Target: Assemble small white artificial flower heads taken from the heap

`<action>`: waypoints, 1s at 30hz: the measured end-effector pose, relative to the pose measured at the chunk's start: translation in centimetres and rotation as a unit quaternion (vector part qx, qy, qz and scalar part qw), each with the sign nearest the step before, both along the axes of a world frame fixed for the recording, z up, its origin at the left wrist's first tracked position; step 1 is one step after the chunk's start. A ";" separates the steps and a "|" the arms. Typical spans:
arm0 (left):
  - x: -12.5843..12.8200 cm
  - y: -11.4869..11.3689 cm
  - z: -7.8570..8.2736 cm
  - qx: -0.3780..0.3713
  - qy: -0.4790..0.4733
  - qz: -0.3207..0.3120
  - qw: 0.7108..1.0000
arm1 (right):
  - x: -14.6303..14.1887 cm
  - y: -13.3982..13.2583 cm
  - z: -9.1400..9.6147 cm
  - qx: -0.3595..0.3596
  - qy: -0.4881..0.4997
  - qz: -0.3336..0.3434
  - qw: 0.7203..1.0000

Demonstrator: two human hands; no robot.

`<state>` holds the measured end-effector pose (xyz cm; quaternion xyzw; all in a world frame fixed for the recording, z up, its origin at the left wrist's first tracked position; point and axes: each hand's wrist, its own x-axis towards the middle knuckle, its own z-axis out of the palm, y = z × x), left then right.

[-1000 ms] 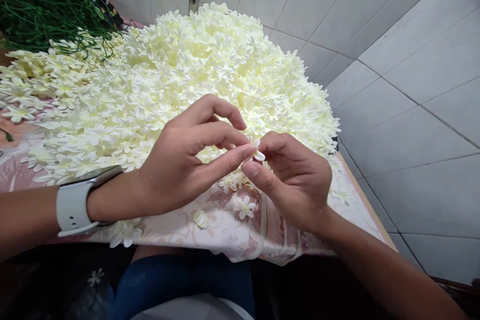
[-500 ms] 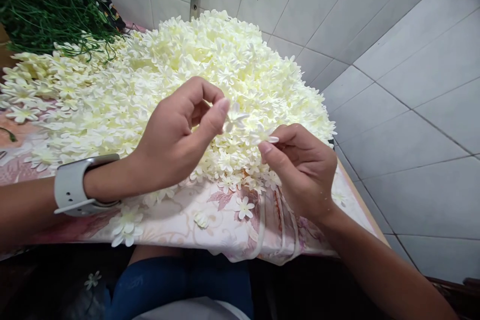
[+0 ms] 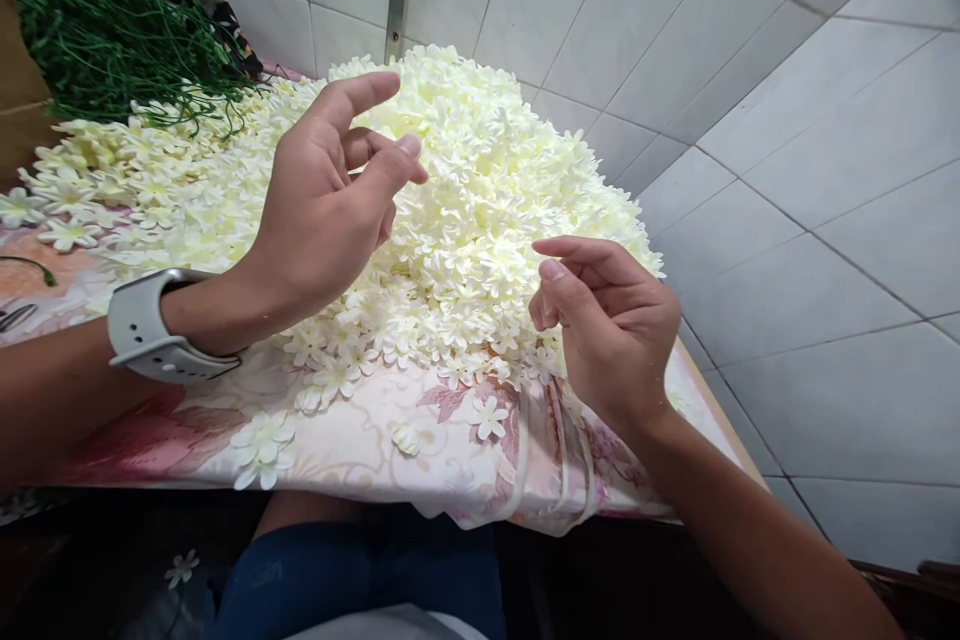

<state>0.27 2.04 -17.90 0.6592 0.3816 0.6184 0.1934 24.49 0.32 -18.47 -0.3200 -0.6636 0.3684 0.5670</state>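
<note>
Both hands have drawn apart since the earlier frame, and the flower once pinched between them no longer shows. Head view: the left hand (image 3: 322, 200), with a watch (image 3: 146, 325) at the wrist, hovers over the heap of cream flowers (image 3: 487, 190) on the patterned cloth (image 3: 360, 450), fingers spread and empty. The right hand (image 3: 611, 335) hangs just beside the heap's near edge, fingers loosely curled; whether it hides a flower cannot be told. These flowers look feather-light, soft and clingy, and are probably best pinched singly at the centre by fingertips.
</note>
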 end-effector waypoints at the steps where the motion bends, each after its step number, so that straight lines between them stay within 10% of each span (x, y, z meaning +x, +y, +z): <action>1: 0.0 0.4 -0.1 0.027 -0.038 -0.013 0.999 | 0.0 -0.1 0.0 0.012 -0.007 0.005 1.000; 7: -2.2 2.7 3.3 0.132 -0.116 0.023 0.984 | 0.1 -0.9 -0.6 0.112 -0.086 -0.028 0.990; 11: -7.7 4.3 7.1 0.106 0.103 0.345 0.927 | 0.3 -1.4 -1.1 0.147 -0.090 -0.043 0.984; 13: -11.0 5.0 7.8 0.063 0.188 0.401 0.894 | 0.5 -1.5 -1.2 0.200 -0.143 -0.041 0.968; 20: -18.7 6.1 3.4 -0.263 0.460 0.345 0.775 | 0.5 -1.2 -1.0 0.280 -0.223 0.009 0.934; 30: -20.4 7.1 1.2 -0.275 0.472 0.362 0.755 | 0.0 -1.7 -0.7 0.293 -0.242 0.026 0.925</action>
